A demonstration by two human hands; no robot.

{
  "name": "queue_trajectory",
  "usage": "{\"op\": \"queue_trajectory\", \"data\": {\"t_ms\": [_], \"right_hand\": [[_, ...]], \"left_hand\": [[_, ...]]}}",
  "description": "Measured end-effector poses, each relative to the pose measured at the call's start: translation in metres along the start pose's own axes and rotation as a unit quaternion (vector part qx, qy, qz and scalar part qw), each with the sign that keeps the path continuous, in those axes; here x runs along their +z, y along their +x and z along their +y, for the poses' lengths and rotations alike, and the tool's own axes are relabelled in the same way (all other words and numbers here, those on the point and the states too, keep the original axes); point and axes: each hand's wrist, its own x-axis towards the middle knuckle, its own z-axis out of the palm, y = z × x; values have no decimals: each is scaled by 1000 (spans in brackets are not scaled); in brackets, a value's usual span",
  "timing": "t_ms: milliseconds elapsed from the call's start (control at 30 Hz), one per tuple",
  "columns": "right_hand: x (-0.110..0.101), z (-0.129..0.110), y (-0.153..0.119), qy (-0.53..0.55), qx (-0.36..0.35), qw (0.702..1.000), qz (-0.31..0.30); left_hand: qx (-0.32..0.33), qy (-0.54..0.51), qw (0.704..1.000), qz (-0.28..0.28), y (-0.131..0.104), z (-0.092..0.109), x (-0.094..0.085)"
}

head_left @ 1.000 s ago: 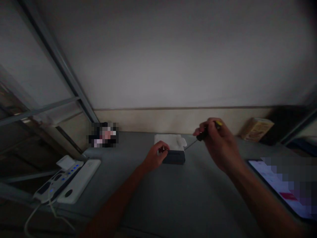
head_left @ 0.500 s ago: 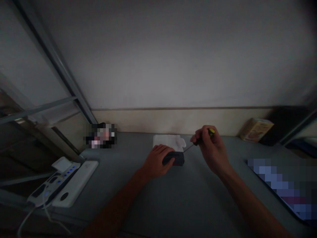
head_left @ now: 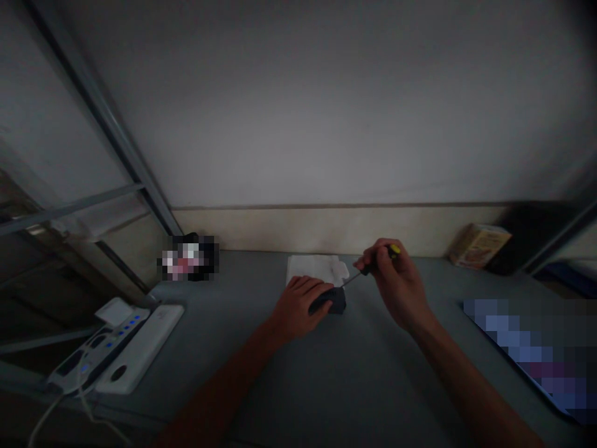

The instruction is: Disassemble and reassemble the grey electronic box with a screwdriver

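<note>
A small dark box-shaped device with vent slots (head_left: 336,302) rests on the grey table (head_left: 354,386). My left hand (head_left: 301,306) is closed around its left part, thumb in front and fingers over the top. In my right hand (head_left: 394,274) is a screwdriver (head_left: 367,269) with a black and yellow handle. Its thin shaft slants down to the left, and the tip meets the device's upper right edge; whether it sits in a gap or a screw I cannot tell. Behind the device lies a white sheet of paper (head_left: 312,266), partly covered by my left fingers.
To the left lie a white power strip (head_left: 100,342) with blue lights and cables, and a long white box (head_left: 144,348). A small carton (head_left: 479,246) stands at the back right by a dark object. A blurred-out flat panel (head_left: 522,354) lies on the right.
The screwdriver and my right hand have shifted slightly left, with the tip now farther along the device's top edge. My left hand still holds the device, which has tilted a little.
</note>
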Motion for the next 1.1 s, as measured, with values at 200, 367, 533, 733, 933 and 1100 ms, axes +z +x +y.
{"op": "queue_trajectory", "data": {"t_ms": [200,367,533,733,933,1100], "right_hand": [[0,-3,0,0,-17,1000,1],[0,-2,0,-12,-10,1000,2],[0,0,-1,-13,-12,1000,1],[0,1,-1,-23,-11,1000,-3],[1,0,0,-26,-13,1000,-9],[2,1,1,-30,-14,999,5]], "left_hand": [[1,7,1000,11,0,0,3],[3,4,1000,16,-1,-1,4],[1,9,1000,16,0,-1,4],[-7,9,1000,11,0,1,3],[-3,10,1000,23,0,0,7],[-2,8,1000,19,0,0,6]]}}
